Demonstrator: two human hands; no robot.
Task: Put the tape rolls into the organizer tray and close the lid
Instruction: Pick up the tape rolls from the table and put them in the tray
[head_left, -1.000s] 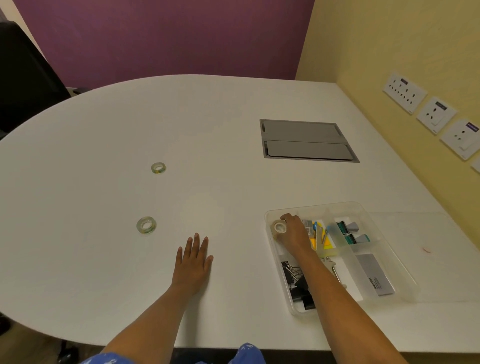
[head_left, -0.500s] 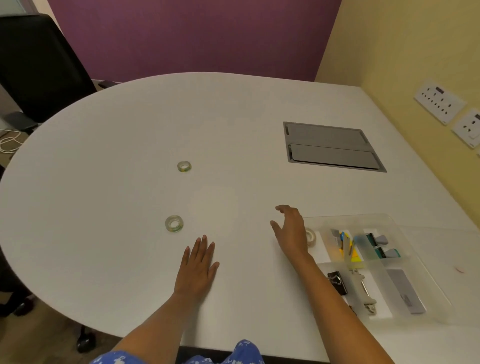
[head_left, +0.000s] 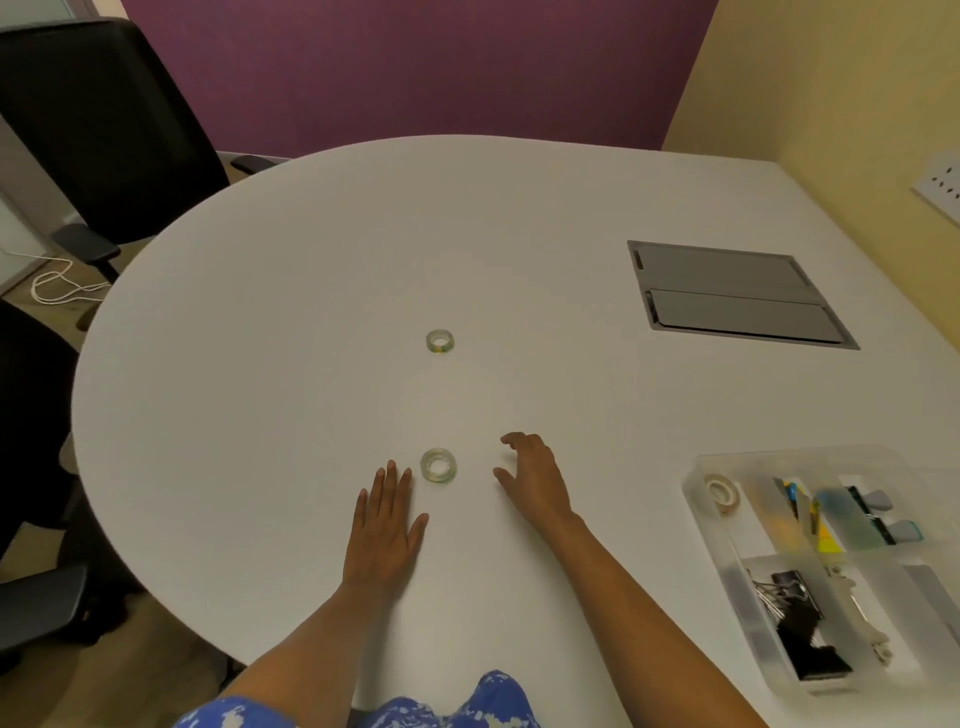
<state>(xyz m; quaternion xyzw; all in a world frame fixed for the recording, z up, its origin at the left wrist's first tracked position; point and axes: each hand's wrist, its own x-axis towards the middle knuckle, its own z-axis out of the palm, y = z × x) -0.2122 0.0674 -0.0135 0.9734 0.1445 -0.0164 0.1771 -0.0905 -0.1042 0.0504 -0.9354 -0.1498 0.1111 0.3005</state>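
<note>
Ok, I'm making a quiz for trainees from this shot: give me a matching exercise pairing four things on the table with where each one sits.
Things:
1. near tape roll
2. far tape roll
3. tape roll in tray
4. binder clips

Places:
A. near-left compartment of the organizer tray
B. alone, mid-table
C. far-left corner compartment of the tray
D. between the left hand and right hand

Pairs: 1-D, 2-B, 3-C, 4-A
</note>
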